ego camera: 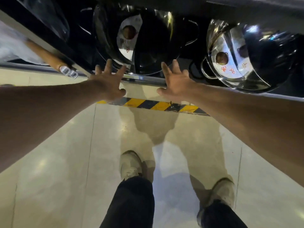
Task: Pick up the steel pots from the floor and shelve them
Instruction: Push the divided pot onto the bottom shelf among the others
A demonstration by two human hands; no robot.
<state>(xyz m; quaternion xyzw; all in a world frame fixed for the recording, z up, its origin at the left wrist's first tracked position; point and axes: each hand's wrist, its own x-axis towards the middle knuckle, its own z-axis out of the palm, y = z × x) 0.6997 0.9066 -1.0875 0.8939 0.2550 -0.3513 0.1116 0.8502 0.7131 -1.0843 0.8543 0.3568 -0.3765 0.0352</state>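
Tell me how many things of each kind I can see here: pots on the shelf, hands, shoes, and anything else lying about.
Shiny steel pots with lids on the dark shelf: 2, centre and right
Bare open hands reaching to the shelf: 2, left and right
Pale grey shoes: 2, and
Brown wooden handle with metal end: 1
Yellow-and-black striped floor strip: 1
Total: 8

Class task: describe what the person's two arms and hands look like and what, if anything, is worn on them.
Both forearms are bare, with no sleeves in view. The left hand and right hand wear no gloves; no rings, watch or wristband can be seen. No markings are visible.
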